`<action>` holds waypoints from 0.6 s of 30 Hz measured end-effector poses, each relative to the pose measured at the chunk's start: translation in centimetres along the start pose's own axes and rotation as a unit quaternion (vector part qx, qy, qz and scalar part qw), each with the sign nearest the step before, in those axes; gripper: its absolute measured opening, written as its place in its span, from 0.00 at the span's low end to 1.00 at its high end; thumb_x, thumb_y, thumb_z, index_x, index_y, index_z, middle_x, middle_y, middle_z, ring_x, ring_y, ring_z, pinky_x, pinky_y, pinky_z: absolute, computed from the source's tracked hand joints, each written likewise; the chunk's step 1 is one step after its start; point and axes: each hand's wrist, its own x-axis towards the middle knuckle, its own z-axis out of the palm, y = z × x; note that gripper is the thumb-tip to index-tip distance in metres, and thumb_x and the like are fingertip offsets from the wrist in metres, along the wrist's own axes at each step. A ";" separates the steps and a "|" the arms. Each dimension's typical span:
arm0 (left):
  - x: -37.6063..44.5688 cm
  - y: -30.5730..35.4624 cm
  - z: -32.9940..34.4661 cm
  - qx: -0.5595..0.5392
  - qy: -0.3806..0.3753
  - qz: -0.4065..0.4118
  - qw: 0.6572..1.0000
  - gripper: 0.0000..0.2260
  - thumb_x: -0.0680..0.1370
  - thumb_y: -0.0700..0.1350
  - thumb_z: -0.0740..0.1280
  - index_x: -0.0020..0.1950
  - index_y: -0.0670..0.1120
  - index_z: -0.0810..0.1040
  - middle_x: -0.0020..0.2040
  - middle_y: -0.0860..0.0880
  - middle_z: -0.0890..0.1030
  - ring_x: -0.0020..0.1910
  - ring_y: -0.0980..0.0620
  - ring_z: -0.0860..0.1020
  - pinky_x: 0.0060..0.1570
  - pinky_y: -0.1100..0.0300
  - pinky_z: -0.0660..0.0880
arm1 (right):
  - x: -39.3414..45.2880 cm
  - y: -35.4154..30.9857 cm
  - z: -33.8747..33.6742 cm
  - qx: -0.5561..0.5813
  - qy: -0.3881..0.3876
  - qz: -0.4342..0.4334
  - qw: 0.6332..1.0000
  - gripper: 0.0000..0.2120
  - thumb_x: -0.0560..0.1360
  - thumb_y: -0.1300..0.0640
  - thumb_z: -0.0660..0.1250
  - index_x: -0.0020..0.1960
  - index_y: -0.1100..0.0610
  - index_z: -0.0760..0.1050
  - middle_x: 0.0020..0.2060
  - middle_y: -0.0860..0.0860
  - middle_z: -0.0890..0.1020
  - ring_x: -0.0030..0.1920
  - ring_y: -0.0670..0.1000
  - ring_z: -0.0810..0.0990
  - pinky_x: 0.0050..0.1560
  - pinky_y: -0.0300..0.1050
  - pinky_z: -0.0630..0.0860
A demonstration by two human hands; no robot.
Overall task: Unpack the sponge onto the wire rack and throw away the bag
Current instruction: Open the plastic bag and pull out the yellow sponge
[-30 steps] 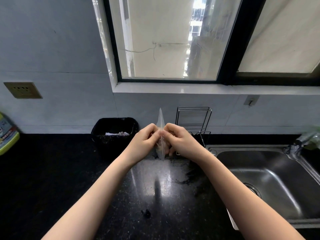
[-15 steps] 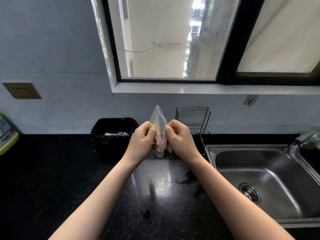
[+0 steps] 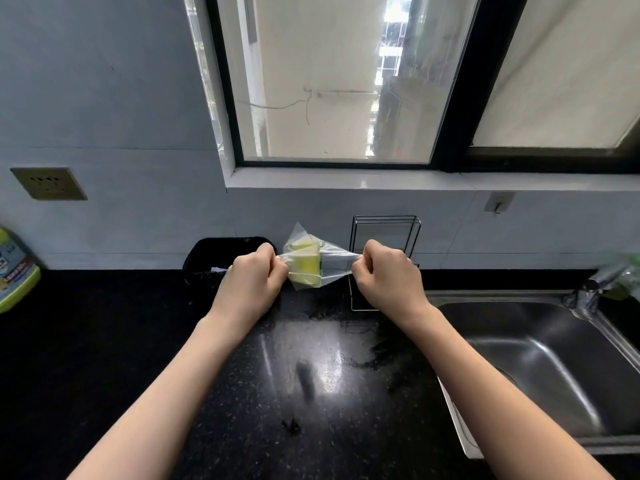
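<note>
A clear plastic bag [image 3: 334,262] is stretched sideways between my two hands, above the black counter. Inside it sits a yellow sponge [image 3: 304,263] with a green edge, close to my left hand. My left hand [image 3: 254,280] pinches the bag's left side. Its right side is pinched by my right hand [image 3: 388,277]. Behind my right hand, against the wall, stands the wire rack [image 3: 384,226], partly hidden by that hand. The black bin [image 3: 214,252] with a dark liner sits behind my left hand.
A steel sink [image 3: 540,368] with a tap [image 3: 588,292] fills the right side. The black counter [image 3: 311,375] has a wet glare patch. A green and blue bottle [image 3: 15,271] stands at the far left. A wall socket [image 3: 48,183] and a hook [image 3: 497,202] are on the wall.
My hands have pulled apart sideways, stretching the bag wide. The yellow sponge now shows clearly inside it.
</note>
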 end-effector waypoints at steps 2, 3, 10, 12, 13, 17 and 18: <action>0.3 0.1 -0.3 0.025 0.001 0.001 1.000 0.11 0.77 0.46 0.60 0.37 0.42 0.66 0.31 0.45 0.72 0.35 0.36 0.73 0.35 0.48 0.69 | 0.2 0.1 0.0 0.004 -0.003 -0.015 1.000 0.09 0.75 0.57 0.58 0.37 0.58 0.65 0.33 0.55 0.74 0.36 0.61 0.71 0.36 0.50 0.68; 0.4 0.2 -0.4 0.016 -0.001 -0.001 1.000 0.11 0.77 0.45 0.60 0.37 0.41 0.66 0.30 0.46 0.71 0.34 0.37 0.73 0.34 0.49 0.69 | 0.3 0.2 0.0 0.035 -0.014 -0.017 0.999 0.10 0.75 0.58 0.59 0.37 0.59 0.64 0.31 0.54 0.73 0.34 0.60 0.72 0.35 0.51 0.69; -0.1 -1.2 -0.1 -0.314 -0.043 -0.160 0.935 0.16 0.76 0.55 0.62 0.35 0.44 0.72 0.31 0.48 0.75 0.29 0.52 0.74 0.30 0.58 0.74 | 0.3 0.2 -0.5 0.247 -0.078 0.005 0.966 0.09 0.75 0.63 0.60 0.39 0.67 0.66 0.37 0.70 0.79 0.25 0.50 0.81 0.24 0.47 0.79; 0.0 -2.3 0.6 -0.344 -0.044 -0.213 0.913 0.17 0.77 0.57 0.59 0.38 0.45 0.73 0.37 0.47 0.77 0.36 0.51 0.75 0.36 0.57 0.75 | 0.4 0.3 -0.7 0.268 -0.085 -0.003 0.960 0.09 0.76 0.61 0.60 0.39 0.65 0.67 0.37 0.68 0.80 0.28 0.56 0.82 0.28 0.57 0.80; 0.1 -3.0 1.1 -0.346 -0.048 -0.238 0.906 0.17 0.77 0.58 0.58 0.41 0.46 0.73 0.41 0.47 0.78 0.41 0.50 0.77 0.39 0.56 0.75 | 0.4 0.4 -0.8 0.285 -0.089 -0.003 0.954 0.09 0.76 0.61 0.60 0.39 0.65 0.67 0.38 0.66 0.81 0.30 0.58 0.83 0.29 0.58 0.80; -0.3 -4.7 2.5 -0.344 -0.167 -0.323 0.866 0.32 0.68 0.73 0.52 0.60 0.51 0.69 0.59 0.49 0.76 0.60 0.48 0.74 0.54 0.50 0.71 | 0.5 0.6 -1.5 0.379 -0.116 0.002 0.918 0.08 0.78 0.66 0.57 0.43 0.70 0.68 0.35 0.62 0.81 0.35 0.59 0.84 0.28 0.46 0.80; -0.5 -4.8 2.7 -0.347 -0.193 -0.326 0.858 0.37 0.63 0.77 0.51 0.62 0.54 0.66 0.62 0.51 0.74 0.62 0.49 0.73 0.57 0.50 0.69 | 0.5 0.7 -1.7 0.405 -0.125 0.009 0.905 0.08 0.79 0.67 0.57 0.44 0.71 0.68 0.34 0.61 0.81 0.35 0.58 0.84 0.28 0.45 0.80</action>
